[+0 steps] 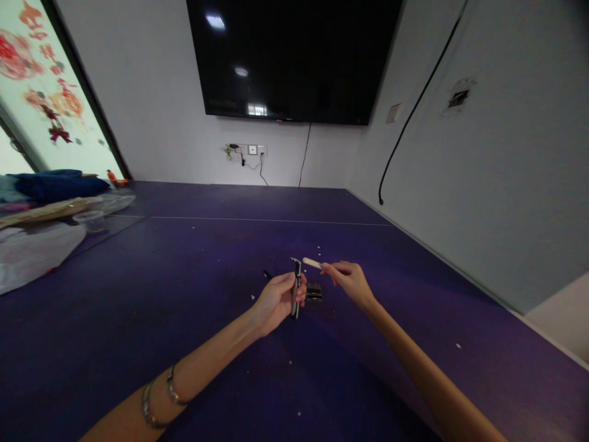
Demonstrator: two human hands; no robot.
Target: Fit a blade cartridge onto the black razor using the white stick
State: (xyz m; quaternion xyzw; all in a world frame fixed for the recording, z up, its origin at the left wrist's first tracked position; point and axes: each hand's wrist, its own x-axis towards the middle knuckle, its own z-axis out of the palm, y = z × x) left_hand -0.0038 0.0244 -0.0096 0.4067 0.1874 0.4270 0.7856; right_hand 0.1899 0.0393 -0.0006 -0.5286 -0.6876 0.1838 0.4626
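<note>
My left hand [278, 299] is closed around a slim silver-and-black tool [296, 293], held upright. A narrow piece juts sideways from the tool's top end; its exact kind is not clear. My right hand [348, 279] pinches a short, pale, flat stick [312, 263] between thumb and fingers. The stick's free end points left, close to the tool's top but apart from it. Just beyond my left fingers, a small dark object with light markings [314, 292] lies on the purple surface [221, 356]. Left of my left hand lies a small black piece [267, 274], partly hidden.
Small white bits [253, 297] are scattered over the surface. Plastic bags [41, 248] and folded blue cloth [57, 185] lie at the far left. A large television [294, 58] hangs on the back wall, above sockets [252, 149]. A black cable [421, 95] hangs along the right wall.
</note>
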